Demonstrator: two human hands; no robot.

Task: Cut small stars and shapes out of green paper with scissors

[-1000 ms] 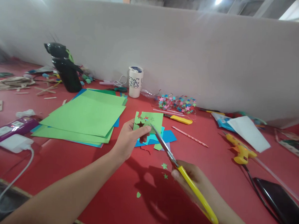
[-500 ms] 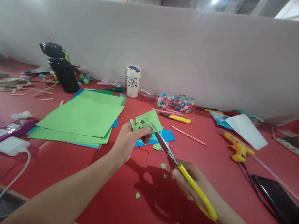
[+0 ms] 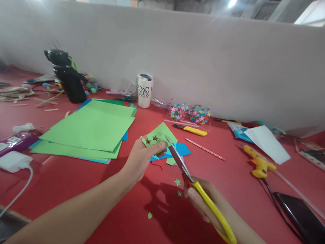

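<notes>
the left hand (image 3: 141, 155), pinching the green paper (image 3: 163, 129) over the worktop (image 3: 116, 220), has turned it corner-up, setting its drawn star (image 3: 160, 134) beside the scissors (image 3: 207, 200) clasped in the right hand (image 3: 198, 202), though contact is unclear.

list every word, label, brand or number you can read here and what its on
White cup: black lettering in rows, too small and blurred to quote.
Green paper in the left hand: a drawn star, no readable word.
Yellow-handled scissors: no readable marking.
Nothing else can be read.

Green paper (image 3: 163, 131) in left fingers (image 3: 156, 148)
</notes>
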